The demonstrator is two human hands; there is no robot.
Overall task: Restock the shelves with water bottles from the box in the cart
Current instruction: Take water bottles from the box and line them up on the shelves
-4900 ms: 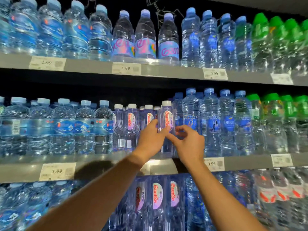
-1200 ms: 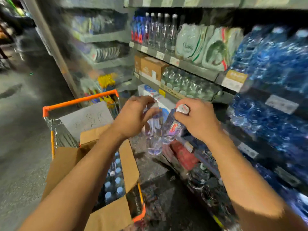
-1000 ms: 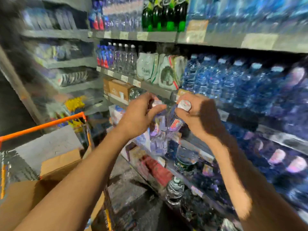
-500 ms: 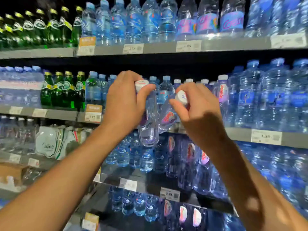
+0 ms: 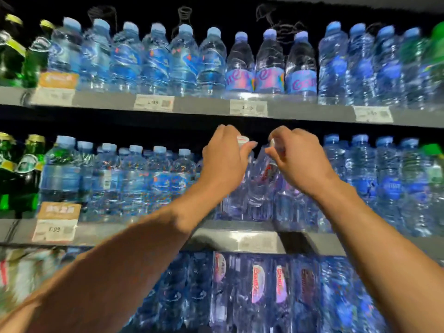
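My left hand [image 5: 224, 162] grips the neck of a clear white-capped water bottle [image 5: 236, 200], held upright over the middle shelf [image 5: 216, 233]. My right hand [image 5: 299, 162] grips the top of a second clear bottle with a pink label [image 5: 263, 186], which tilts with its base toward the left. Both bottles hang just above the shelf surface, in front of the same brand's bottles. The cart and its box are out of view.
Blue-capped water bottles [image 5: 153, 61] fill the top shelf and both sides of the middle shelf. Green bottles [image 5: 14, 174] stand at the far left and far right. Pink-labelled bottles [image 5: 258, 282] line the lower shelf. Price tags [image 5: 56, 230] sit on the shelf edges.
I have turned from the cart to face the shelves. Both hands carried the two bottles up and forward to the middle shelf.
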